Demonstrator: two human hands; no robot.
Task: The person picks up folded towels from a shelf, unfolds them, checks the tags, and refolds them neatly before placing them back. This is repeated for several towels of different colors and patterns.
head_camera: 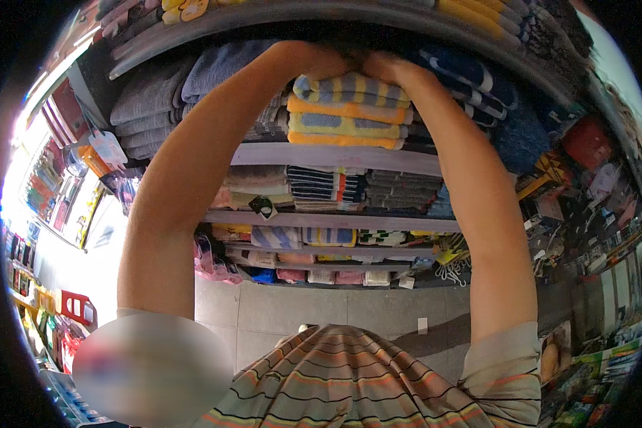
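Note:
Both my arms reach forward to a shelf of folded towels. My left hand [326, 61] rests at the top left of a stack of yellow, orange and grey-blue towels [348, 125]. My right hand [382, 68] is over the back right of that stack, close to the left one. The uppermost towel [353, 88] has yellow and grey checks and lies just below both hands. Dark shadow under the shelf above hides my fingers, so their grip does not show.
Grey towels [144, 115] and a blue-grey towel pile [219, 67] are to the left; navy towels [465, 77] are to the right. An upper shelf board [278, 13] overhangs the hands. Lower shelves hold striped towels [326, 187]. Hooks [452, 270] hang low right, above the tiled floor [294, 305].

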